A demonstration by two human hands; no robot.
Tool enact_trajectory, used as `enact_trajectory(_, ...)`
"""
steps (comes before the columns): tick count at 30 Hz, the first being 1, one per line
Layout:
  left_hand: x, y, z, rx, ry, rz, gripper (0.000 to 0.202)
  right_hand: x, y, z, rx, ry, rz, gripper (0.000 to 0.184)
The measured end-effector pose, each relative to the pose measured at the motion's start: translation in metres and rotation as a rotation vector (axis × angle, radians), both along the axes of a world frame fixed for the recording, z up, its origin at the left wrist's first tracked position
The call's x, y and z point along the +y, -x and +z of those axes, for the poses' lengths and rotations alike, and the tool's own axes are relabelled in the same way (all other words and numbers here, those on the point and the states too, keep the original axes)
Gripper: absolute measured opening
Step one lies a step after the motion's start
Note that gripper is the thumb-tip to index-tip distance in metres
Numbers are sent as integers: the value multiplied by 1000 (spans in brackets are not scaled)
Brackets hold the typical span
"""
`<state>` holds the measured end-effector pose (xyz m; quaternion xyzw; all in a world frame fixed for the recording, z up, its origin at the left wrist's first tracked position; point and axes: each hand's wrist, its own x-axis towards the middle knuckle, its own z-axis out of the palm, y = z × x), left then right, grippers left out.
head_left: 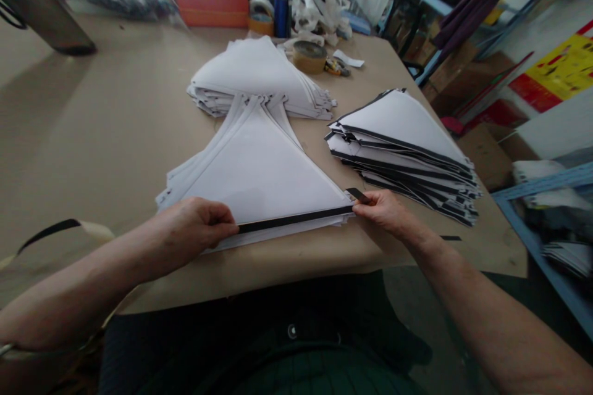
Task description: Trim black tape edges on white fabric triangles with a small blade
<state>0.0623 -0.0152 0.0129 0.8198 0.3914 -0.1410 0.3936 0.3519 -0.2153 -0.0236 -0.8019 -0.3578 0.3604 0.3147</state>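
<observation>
A black tape strip point(296, 220) runs along the near edge of the top white triangular panel point(259, 166), which lies on a fanned pile. My left hand point(210, 222) is closed on the strip's left part, fingers curled at the panel's edge. At the panel's right corner, my right hand point(377, 211) pinches the strip's other end. A short black piece point(357, 195) sticks up by its fingertips. Left of my forearm curls a black and cream tape tail point(69, 225); whether it joins the strip is hidden.
Black-edged white panels point(403, 148) are stacked at right. Behind lies another white stack point(259, 71), near a brown tape roll point(309, 57) and a small cutter point(338, 66). A blue bottle point(282, 0) and red box point(208, 3) stand at the back of the brown table point(125, 111).
</observation>
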Motion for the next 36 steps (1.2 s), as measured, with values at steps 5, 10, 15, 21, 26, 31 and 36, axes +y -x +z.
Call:
enact_trajectory(5, 1, -2, -3, 3, -15, -3, 25, 1, 0, -4, -64, 9, 52, 25)
enact_trajectory(10, 1, -4, -2, 32, -45, -30, 28, 2, 1, -1, -261, 66, 156, 26)
enact_trajectory(15, 2, -2, -3, 18, -69, -51, 26, 1, 2, 14, -414, 74, 159, 23)
enact_trajectory(21, -1, -5, 3, 27, -77, -67, 26, 20, 34, 26, -96, -205, 204, 11)
enact_trajectory(26, 2, -4, 10, 55, -51, -72, 23, 34, 47, 8, -191, -153, 307, 13)
enact_trajectory(31, 20, 21, 9, 81, -58, -92, 22, 35, 42, 5, -272, -74, 334, 16)
enact_trajectory(36, 36, 57, 11, 34, -16, 42, 13, 32, 40, 4, -254, -49, 348, 20)
